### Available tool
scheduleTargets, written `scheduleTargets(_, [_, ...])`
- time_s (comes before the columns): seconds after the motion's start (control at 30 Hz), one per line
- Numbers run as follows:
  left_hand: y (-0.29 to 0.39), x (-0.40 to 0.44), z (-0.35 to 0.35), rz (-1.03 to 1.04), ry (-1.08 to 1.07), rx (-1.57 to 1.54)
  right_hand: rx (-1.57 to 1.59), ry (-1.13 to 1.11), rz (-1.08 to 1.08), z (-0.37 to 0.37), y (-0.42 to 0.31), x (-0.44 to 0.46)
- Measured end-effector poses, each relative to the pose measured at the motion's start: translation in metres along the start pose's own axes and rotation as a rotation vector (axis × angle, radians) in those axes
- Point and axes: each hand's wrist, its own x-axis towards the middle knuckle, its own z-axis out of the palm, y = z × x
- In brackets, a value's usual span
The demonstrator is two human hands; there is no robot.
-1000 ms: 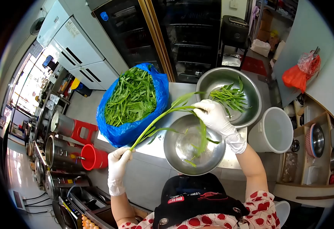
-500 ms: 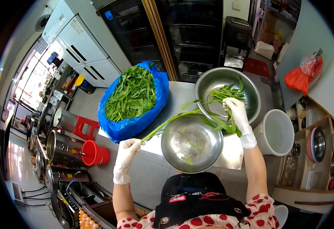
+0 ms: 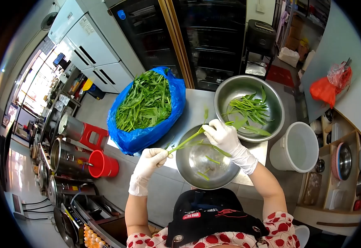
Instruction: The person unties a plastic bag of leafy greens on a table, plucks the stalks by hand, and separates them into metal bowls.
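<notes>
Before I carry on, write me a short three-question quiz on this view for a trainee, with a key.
1. Multiple choice. Which fits the left hand, the right hand and the green stem?
A) Only the left holds it
B) Neither holds it
C) Both hold it

2. True or false. The farther metal bowl holds more greens than the nearer metal bowl.

3. Fill in the blank. The open plastic bag on the person's left is coloured ____.

Key: 1. C. 2. True; the nearer one has only a few loose pieces. 3. Blue.
</notes>
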Motion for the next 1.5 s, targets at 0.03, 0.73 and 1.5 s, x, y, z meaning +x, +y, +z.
scheduleTargets(0.03, [-0.004,0.002,-0.003,-0.013,-0.031,-0.048,-0.005,0.007,-0.012,0.000,0.000,0.001])
scheduleTargets(0.73, [-0.031,0.032,-0.019,-0.157,-0.057,-0.182,0.562,0.054,0.488,-0.024,0.017,0.032])
scheduleTargets(1.5, [-0.090,0.065,0.020,-0.014,-0.290,-0.014,0.741,0.132,0.886,-0.047,0.038,0.027])
